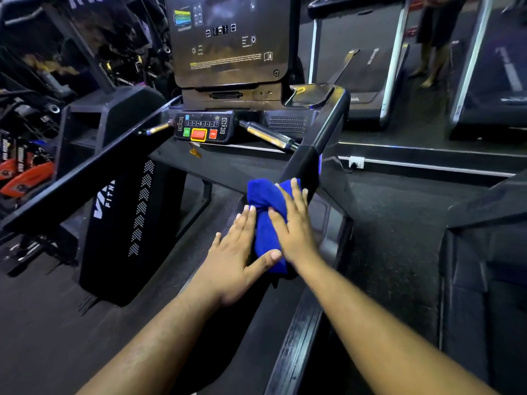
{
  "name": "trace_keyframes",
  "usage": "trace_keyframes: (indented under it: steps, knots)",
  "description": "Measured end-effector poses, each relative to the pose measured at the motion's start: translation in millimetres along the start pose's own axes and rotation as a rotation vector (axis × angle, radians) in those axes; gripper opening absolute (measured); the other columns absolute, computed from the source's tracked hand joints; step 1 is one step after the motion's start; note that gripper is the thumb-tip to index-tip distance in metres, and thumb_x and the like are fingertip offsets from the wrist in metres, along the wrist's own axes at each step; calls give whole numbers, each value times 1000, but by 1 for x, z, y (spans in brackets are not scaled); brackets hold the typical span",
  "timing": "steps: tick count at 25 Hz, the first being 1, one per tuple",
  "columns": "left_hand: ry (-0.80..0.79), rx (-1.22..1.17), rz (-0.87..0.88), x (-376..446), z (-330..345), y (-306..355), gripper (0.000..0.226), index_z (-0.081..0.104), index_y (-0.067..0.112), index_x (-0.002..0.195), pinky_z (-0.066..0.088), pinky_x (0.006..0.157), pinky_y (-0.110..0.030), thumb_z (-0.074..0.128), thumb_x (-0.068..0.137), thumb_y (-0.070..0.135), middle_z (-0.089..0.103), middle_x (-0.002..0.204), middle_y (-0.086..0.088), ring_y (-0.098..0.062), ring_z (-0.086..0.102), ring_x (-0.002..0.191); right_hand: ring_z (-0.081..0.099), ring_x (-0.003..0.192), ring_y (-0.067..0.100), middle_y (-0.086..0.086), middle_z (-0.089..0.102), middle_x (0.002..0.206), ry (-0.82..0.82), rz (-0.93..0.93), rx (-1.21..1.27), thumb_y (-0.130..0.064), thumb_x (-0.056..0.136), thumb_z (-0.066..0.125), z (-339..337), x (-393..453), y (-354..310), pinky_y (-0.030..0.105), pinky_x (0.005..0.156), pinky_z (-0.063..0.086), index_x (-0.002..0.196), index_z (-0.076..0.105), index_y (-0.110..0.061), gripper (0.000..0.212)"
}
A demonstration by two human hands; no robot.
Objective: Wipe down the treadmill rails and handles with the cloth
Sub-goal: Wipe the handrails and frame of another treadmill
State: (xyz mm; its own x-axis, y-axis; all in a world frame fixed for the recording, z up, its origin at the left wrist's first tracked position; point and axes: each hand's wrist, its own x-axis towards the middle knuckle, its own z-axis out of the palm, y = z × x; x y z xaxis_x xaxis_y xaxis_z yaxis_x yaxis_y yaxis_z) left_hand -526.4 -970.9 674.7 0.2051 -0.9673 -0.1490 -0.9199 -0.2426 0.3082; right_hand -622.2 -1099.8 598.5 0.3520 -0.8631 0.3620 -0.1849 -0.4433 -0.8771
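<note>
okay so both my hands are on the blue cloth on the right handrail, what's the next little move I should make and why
Probably slide the blue cloth forward up the right handrail toward the console. Both the left hand and right hand lie with straight fingers against the cloth near the rail's lower end, so the long stretch of rail ahead looks not yet covered.

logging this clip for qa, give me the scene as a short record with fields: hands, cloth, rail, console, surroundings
left hand: left hand flat, fingers straight, pressing the side of the cloth
right hand: right hand laid over the cloth, fingers straight
cloth: blue, bunched, wrapped on the right rail at its lower end
left rail: left rail bare, no hand on it
console: console upright ahead; button panel below with green and red buttons
surroundings: another treadmill to the right, a person's legs beyond it
</note>
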Motion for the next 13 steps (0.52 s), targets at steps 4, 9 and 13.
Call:
trace_keyframes:
  steps: [4,9,13]
  knots:
    - [-6,44,-2,2,-1,0,110,-8,35,157,3,125,-48,9,67,96,-18,163,17,0,-14,149,9,152,35,19,11,164,121,359,119,-33,105,42,-13,80,44,45,121,15,154,23,-8,59]
    - [4,7,15,1,1,-3,109,-4,39,157,5,125,-48,7,66,98,-14,163,20,2,-11,149,58,115,-4,1,47,147,0,676,395,-30,110,24,8,28,55,8,85,47,148,34,-8,45]
    - [-7,7,19,3,0,-3,110,-9,38,156,4,125,-45,7,66,98,-16,162,22,4,-13,148,62,114,8,-9,61,120,142,500,308,-49,101,46,13,15,18,24,90,52,127,47,-27,35]
